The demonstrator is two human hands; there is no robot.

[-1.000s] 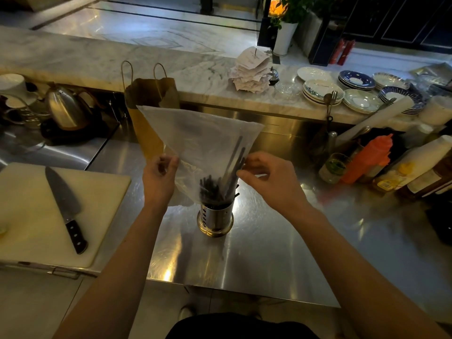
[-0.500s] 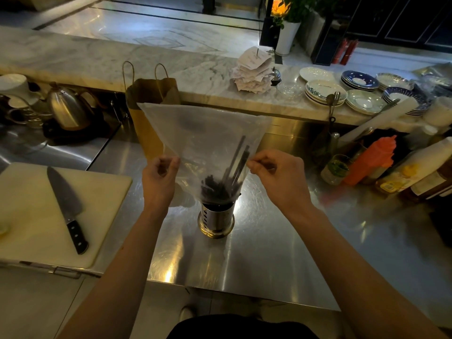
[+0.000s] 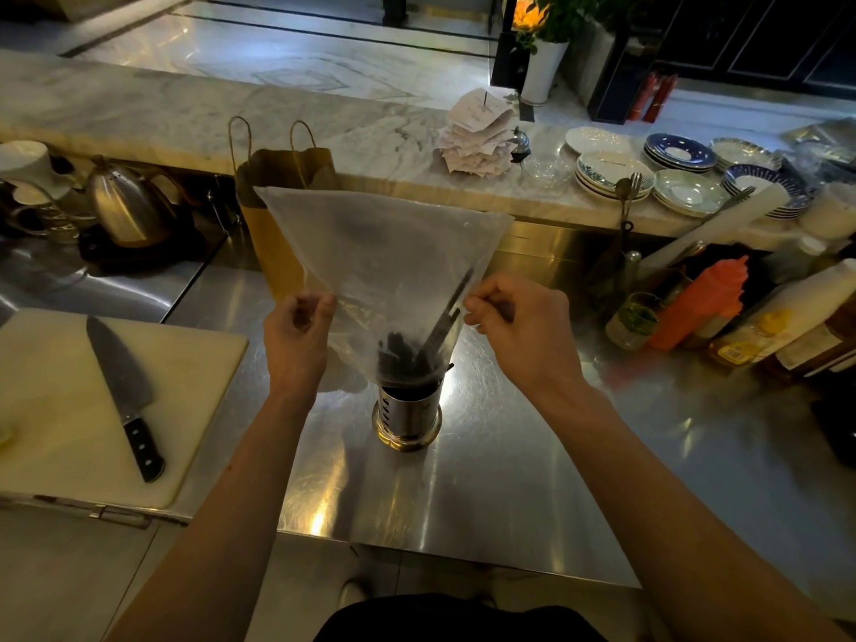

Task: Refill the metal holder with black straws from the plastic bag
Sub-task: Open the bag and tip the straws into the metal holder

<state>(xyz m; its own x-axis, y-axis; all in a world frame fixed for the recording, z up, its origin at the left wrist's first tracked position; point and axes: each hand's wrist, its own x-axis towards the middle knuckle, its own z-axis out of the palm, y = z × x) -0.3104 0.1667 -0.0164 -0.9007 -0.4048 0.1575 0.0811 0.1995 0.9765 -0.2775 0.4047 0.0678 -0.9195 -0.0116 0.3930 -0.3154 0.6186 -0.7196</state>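
Observation:
A clear plastic bag [image 3: 380, 243] hangs upside down over the perforated metal holder [image 3: 407, 412] on the steel counter. Its narrow mouth sits over the holder's top. Black straws [image 3: 405, 354] stand bunched in the holder inside the bag's mouth, and a few lean up to the right inside the bag. My left hand [image 3: 296, 340] pinches the bag's left edge. My right hand [image 3: 523, 326] pinches the right edge, level with the left hand. The holder's rim is hidden by the bag.
A white cutting board [image 3: 60, 400] with a black-handled knife [image 3: 122, 391] lies at the left. A brown paper bag [image 3: 282, 210] stands behind the plastic bag. A kettle [image 3: 127, 206] sits far left. Sauce bottles [image 3: 699, 303] and a jar crowd the right; stacked plates [image 3: 611, 173] fill the marble ledge.
The bag has been lifted a little higher and spread wider between my hands. More straws have dropped into the holder, leaving fewer leaning inside the bag.

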